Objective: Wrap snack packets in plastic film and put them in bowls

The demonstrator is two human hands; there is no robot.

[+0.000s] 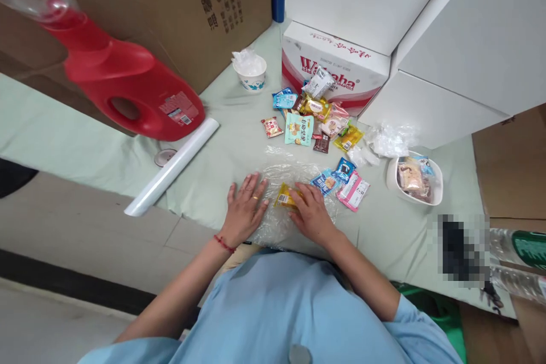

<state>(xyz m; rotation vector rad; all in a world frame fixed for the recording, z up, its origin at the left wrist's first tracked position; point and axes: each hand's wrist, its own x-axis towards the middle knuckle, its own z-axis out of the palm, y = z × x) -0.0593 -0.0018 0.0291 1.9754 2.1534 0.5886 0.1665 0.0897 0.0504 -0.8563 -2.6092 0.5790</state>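
Note:
My left hand (246, 210) lies flat with fingers spread on the left edge of a clear plastic sheet (277, 233). A yellow snack packet (285, 197) rests on the sheet, and the fingers of my right hand (313, 211) lie over its right end. Those fingers are stretched out, not wrapped round it. Just beyond my right hand are a light blue packet (325, 182), a small dark blue packet (344, 169) and a pink-and-white packet (353, 190). Farther back sits a pile of mixed snack packets, with a mint-green one (299, 129) at its front.
A white roll (173, 168) and a large red jug (136, 85) stand to the left. A paper cup (251, 75) holds crumpled plastic. At the right are a white bowl (391, 177) of packets and crumpled clear plastic (390, 139). A red-and-white carton (294, 48) stands behind the pile.

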